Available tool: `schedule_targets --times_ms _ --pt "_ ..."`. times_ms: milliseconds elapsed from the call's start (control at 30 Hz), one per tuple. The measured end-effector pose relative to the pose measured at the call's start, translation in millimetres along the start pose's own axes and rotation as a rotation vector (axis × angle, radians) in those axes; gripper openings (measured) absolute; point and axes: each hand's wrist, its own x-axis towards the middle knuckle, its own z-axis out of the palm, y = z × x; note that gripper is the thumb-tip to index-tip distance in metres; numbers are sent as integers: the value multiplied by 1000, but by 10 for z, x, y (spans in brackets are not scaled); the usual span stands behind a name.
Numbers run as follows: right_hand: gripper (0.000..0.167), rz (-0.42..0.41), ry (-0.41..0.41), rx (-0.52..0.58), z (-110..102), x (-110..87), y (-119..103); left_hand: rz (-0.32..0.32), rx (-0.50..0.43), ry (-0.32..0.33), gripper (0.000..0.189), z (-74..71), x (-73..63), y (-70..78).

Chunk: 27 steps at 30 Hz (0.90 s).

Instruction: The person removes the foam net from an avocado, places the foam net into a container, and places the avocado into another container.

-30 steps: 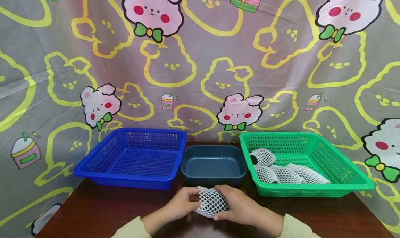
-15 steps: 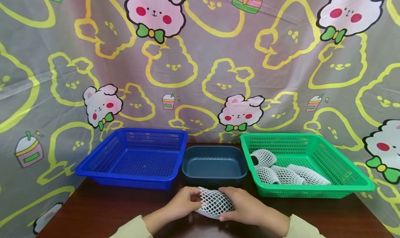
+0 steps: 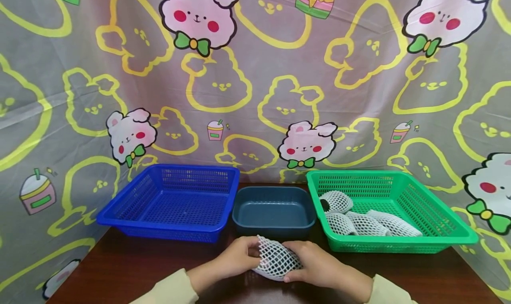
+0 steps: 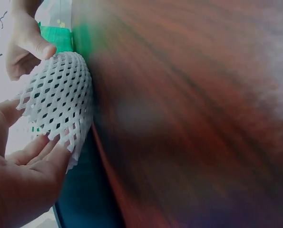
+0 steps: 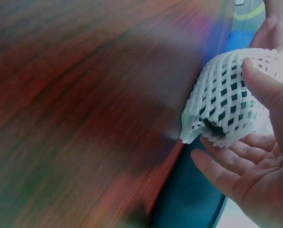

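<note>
A white foam fruit net (image 3: 278,260) is held above the near part of the table, between both hands. Something dark and rounded (image 5: 213,126) shows through the net's mesh and its right-hand opening; its kind is unclear. My left hand (image 3: 238,256) pinches the net's left end, thumb on the near side and fingers behind. At the other end, my right hand (image 3: 317,264) grips the net with its thumb in front and its fingers beneath, as the right wrist view shows.
Behind the hands stands a dark blue-grey tub (image 3: 273,227). A blue basket (image 3: 167,230) is at its left. In the green basket (image 3: 403,244) on the right lie several net-wrapped items (image 3: 367,224), one with a dark end. A patterned cloth (image 3: 255,95) hangs behind.
The net and both hands have shifted slightly to the right. The net's left end has risen a little, so it slants more. Both hands keep their hold.
</note>
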Motion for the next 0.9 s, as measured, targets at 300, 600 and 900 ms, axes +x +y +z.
schedule_targets --times_ms 300,600,900 --pt "71 7 -6 2 0 6 12 -29 116 -33 35 56 84 36" --pt "71 5 -3 -1 5 -4 -9 -14 263 -27 34 75 108 26" --pt "70 -7 5 -23 -15 2 -11 9 404 -17 29 75 110 52"
